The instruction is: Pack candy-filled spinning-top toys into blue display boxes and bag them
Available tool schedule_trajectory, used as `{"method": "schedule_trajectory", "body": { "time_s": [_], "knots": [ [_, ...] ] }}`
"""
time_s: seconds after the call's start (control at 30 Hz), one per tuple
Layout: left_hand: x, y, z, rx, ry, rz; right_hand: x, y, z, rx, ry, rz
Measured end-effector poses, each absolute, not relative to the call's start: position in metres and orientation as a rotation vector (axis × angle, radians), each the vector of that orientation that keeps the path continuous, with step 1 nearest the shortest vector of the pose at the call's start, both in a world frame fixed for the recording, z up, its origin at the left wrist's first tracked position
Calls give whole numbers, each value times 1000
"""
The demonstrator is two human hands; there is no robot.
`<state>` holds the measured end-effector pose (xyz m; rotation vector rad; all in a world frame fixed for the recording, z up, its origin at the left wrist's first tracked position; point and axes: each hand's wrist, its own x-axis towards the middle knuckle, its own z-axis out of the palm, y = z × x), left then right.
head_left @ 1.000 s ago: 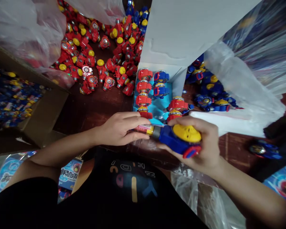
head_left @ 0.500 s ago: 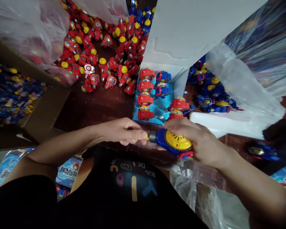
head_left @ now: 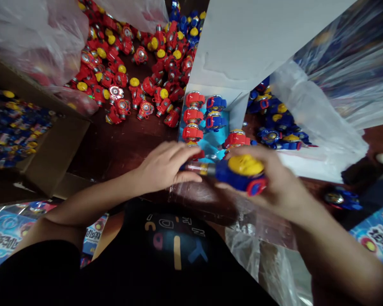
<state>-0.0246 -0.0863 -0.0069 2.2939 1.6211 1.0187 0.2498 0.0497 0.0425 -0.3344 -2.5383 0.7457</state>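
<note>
My right hand, partly blurred, grips a blue toy with a yellow dome and a red ring-shaped part. From its grey neck a thin tube with a yellowish end points left. My left hand has its thumb and fingers apart around that tube, and contact cannot be made out. Just beyond my hands is an open display box with a blue inside. It holds a column of red toys and two blue toys, with another red toy at its right edge.
Loose red toys with yellow domes are heaped at the back left. Blue toys lie by a plastic bag on the right. A carton of small coloured pieces stands left. One blue toy lies far right.
My left thumb and fingers have parted from their pinch on the tube, which now shows more of its length. My right hand has tilted the blue toy and raised it slightly.
</note>
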Motion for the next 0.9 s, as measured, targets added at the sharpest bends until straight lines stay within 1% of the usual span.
{"method": "schedule_trajectory", "body": {
  "time_s": [0.07,0.13,0.17,0.27,0.4,0.47,0.57,0.77,0.9],
  "knots": [
    [-27,-73,-15,2375,1773,1056,253,65,53,-643,-2551,501],
    [-26,-62,-26,2447,1800,943,247,80,52,-914,-2600,283],
    [-25,-58,-32,2473,1793,873,240,85,47,-973,-2633,211],
    [-21,-54,-47,2446,1781,767,213,96,21,-919,-2743,105],
    [-19,-53,-55,2328,1780,788,188,105,1,-790,-3007,-21],
    [-20,-53,-55,2316,1773,810,182,110,1,-721,-3107,-92],
    [-22,-54,-57,2329,1776,855,177,112,2,-743,-3153,-176],
    [-17,-52,-62,2338,1802,877,172,95,3,-816,-2988,-234],
    [-12,-55,-60,2356,1787,919,167,96,10,-810,-3079,-314]
  ]
}}
